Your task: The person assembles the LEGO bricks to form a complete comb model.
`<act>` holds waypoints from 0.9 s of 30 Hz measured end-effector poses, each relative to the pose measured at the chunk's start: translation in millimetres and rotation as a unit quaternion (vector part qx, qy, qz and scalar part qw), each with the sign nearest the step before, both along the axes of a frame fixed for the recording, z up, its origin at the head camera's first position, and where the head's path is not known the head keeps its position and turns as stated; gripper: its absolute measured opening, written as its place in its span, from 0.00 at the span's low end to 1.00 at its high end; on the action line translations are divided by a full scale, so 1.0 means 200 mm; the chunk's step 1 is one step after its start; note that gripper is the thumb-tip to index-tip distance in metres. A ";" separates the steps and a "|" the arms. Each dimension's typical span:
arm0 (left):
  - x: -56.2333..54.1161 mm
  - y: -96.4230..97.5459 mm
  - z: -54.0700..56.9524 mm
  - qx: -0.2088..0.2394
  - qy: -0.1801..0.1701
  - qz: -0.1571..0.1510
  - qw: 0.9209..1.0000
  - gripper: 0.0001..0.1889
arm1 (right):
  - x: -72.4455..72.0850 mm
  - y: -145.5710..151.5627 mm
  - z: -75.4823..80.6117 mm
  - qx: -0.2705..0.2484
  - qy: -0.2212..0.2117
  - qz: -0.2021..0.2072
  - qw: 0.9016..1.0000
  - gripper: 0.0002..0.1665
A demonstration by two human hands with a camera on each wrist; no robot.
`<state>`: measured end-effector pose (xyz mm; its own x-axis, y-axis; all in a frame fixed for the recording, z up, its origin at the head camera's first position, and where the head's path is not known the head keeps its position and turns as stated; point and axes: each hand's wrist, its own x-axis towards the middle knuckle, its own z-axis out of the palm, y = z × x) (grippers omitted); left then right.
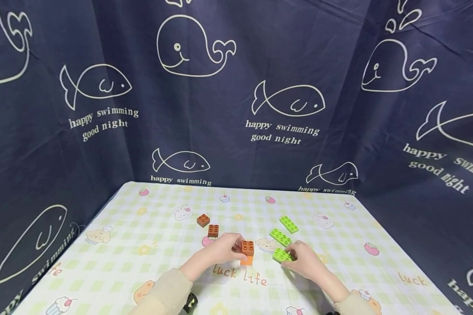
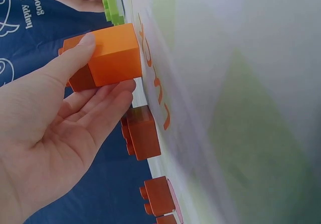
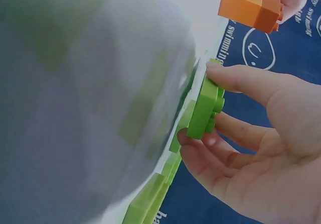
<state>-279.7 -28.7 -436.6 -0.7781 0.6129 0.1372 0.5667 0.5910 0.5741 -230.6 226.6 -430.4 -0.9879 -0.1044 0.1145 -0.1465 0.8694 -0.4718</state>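
My left hand (image 1: 225, 248) holds a two-brick stack between thumb and fingers: a brown toy brick (image 1: 247, 247) on top of an orange brick (image 1: 246, 260). In the left wrist view the thumb lies along one side of the orange brick (image 2: 118, 53), fingers against the opposite side. My right hand (image 1: 302, 259) pinches a flat lime-green brick (image 1: 281, 255) by its ends, studs facing up. The right wrist view shows the thumb on one end of this green brick (image 3: 203, 108) and a fingertip at the other.
Two more brown bricks, one nearer (image 1: 213, 230) and one farther (image 1: 202, 220), stand beyond the left hand. Beyond the right hand lie two other green bricks, a nearer one (image 1: 280, 236) and a farther one (image 1: 289, 224). A patterned cloth (image 1: 173, 253) covers the table; a dark blue curtain (image 1: 228, 105) surrounds it.
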 end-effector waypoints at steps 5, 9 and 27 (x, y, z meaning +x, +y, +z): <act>0.01 0.00 0.01 0.002 -0.005 0.001 1.000 0.19 | 0.00 0.01 0.02 -0.005 0.024 0.000 1.000 0.25; 0.01 0.00 0.02 0.003 -0.003 0.000 1.000 0.19 | 0.00 0.01 0.03 -0.011 0.042 -0.003 0.999 0.24; 0.01 0.00 0.02 0.006 -0.003 -0.005 1.000 0.20 | -0.02 0.00 0.07 -0.032 0.106 0.001 0.994 0.24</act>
<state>-276.9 -29.2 -432.1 -0.7729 0.6186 0.1412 0.5694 0.5780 0.5845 -233.7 227.1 -416.0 -0.9409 -0.0915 0.3261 -0.2497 0.8380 -0.4852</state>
